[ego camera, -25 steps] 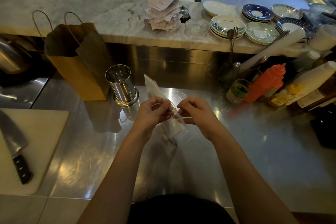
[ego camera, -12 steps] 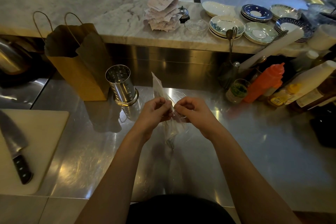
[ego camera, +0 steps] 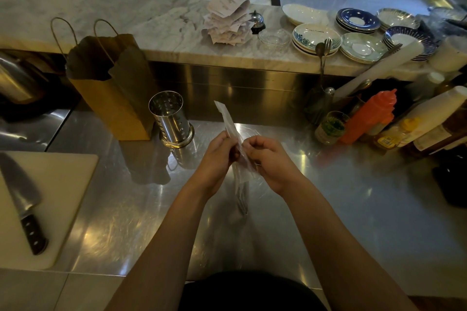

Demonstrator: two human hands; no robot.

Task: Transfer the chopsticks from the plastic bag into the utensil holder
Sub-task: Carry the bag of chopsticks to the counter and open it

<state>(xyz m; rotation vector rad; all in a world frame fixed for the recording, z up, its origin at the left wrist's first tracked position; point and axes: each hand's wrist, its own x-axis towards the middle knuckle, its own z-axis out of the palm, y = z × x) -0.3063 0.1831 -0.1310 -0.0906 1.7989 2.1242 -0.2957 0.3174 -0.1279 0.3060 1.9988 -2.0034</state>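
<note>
Chopsticks (ego camera: 243, 199) are sitting inside the clear plastic bag (ego camera: 231, 129), which both hands are pinching above the steel counter (ego camera: 328, 209): left hand (ego camera: 214, 161) and right hand (ego camera: 270, 161) are closing on its middle. Left of them the empty utensil holder (ego camera: 169, 118) is standing beside a brown paper bag (ego camera: 111, 83). Nothing is lying between them. A knife (ego camera: 22, 199) is resting on the cutting board (ego camera: 63, 184) far left.
</note>
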